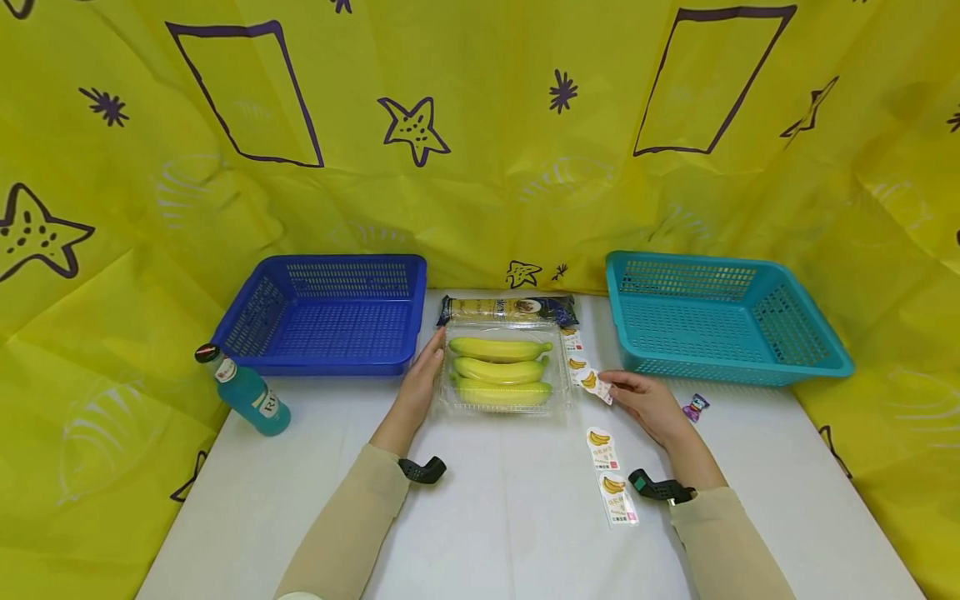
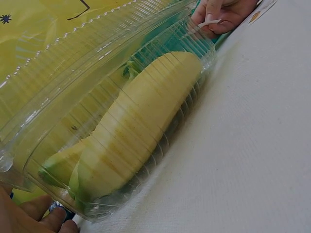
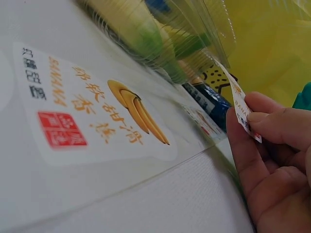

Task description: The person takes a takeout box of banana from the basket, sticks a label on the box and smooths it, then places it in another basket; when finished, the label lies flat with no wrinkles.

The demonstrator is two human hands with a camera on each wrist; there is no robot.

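A clear plastic clamshell box [image 1: 507, 410] stands in the middle of the table with three yellow-green bananas [image 1: 501, 369] inside. My left hand [image 1: 420, 387] rests along the box's left side, its fingers extended against the wall. Between thumb and fingers, my right hand [image 1: 651, 406] pinches a banana sticker [image 3: 241, 109] just off the box's right side. In the head view the sticker [image 1: 597, 386] reaches close to the wall; whether it touches is hard to tell. Two more stickers on a backing strip [image 1: 617, 497] lie nearer me, and another sticker [image 1: 572, 339] lies beside the box.
A blue basket [image 1: 330, 367] stands at the back left, a teal basket [image 1: 720, 371] at the back right. Behind the box lies a long plastic packet [image 1: 510, 310]. A bottle of blue liquid [image 1: 255, 402] leans by the blue basket. One purple-wrapped candy [image 1: 696, 407] lies right of my right hand.
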